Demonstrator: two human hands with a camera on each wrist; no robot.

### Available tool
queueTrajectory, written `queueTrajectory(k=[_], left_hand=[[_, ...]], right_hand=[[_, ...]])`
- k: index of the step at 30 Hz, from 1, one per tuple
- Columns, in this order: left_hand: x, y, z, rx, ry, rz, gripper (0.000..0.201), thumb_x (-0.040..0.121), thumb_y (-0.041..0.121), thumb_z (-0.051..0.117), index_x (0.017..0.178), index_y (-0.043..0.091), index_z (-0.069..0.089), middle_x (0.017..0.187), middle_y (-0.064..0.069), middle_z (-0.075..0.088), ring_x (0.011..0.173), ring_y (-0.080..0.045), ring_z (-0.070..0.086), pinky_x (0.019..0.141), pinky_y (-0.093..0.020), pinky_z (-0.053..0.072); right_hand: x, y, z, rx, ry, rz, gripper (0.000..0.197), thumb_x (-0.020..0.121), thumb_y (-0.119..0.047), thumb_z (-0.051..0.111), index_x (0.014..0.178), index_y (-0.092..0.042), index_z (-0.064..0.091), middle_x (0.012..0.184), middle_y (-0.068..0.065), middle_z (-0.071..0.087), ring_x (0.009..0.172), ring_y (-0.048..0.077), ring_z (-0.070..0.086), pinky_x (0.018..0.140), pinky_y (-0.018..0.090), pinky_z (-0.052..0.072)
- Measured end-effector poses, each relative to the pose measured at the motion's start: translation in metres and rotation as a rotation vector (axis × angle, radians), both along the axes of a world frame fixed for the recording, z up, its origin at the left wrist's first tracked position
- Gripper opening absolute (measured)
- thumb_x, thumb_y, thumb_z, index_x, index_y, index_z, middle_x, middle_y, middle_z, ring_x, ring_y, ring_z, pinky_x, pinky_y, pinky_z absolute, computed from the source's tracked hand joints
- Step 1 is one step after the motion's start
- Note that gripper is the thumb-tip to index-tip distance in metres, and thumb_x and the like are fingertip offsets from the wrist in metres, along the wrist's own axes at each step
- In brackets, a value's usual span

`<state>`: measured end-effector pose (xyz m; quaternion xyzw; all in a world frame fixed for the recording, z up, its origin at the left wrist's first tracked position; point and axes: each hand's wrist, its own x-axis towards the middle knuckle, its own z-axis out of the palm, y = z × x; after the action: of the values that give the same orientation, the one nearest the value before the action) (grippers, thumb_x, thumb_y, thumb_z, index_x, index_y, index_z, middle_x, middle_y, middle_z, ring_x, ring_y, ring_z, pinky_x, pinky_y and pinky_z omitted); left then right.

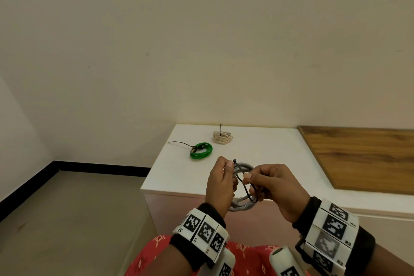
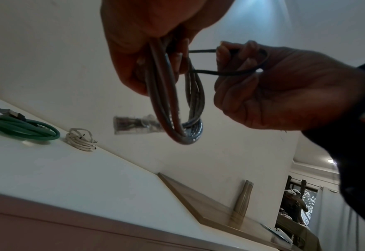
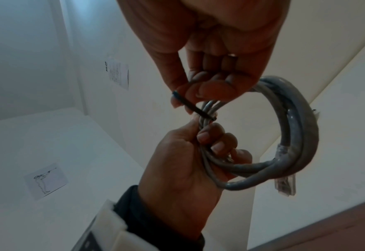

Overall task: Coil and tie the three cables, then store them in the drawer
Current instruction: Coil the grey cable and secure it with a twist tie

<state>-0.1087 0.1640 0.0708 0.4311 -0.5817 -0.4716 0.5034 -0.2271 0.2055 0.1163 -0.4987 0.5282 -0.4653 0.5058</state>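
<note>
I hold a coiled grey cable (image 1: 243, 169) in the air above the front edge of the white cabinet top (image 1: 257, 152). My left hand (image 1: 220, 178) grips one side of the coil (image 3: 295, 135), fingers curled round its strands. My right hand (image 1: 265, 182) pinches a thin black tie (image 1: 245, 189) that loops round the bundle (image 2: 183, 101); the strap (image 2: 226, 72) runs from the coil into that hand. A green coiled cable (image 1: 201, 151) and a cream coiled cable (image 1: 222, 137) lie on the top, each with a black tie.
A wooden board (image 1: 363, 159) lies on the right part of the surface. The cabinet's pinkish front (image 1: 186, 210) is below my hands; I cannot make out a drawer. Bare floor (image 1: 78, 208) lies left, walls behind.
</note>
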Motion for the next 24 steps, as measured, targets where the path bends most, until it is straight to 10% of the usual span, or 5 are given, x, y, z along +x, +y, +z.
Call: queueTrajectory(k=[24], left_hand=[[0.0006, 0.0035, 0.0021, -0.033, -0.086, 0.015, 0.027, 0.099, 0.016, 0.032, 0.072, 0.015, 0.036, 0.056, 0.004, 0.034, 0.045, -0.006, 0.029, 0.043, -0.017, 0.027]], right_hand=[[-0.0013, -0.0014, -0.0008, 0.015, -0.001, 0.000, 0.015, 0.084, -0.001, 0.058, 0.073, 0.007, 0.064, 0.039, -0.003, 0.055, 0.037, 0.008, 0.048, 0.041, 0.017, 0.043]])
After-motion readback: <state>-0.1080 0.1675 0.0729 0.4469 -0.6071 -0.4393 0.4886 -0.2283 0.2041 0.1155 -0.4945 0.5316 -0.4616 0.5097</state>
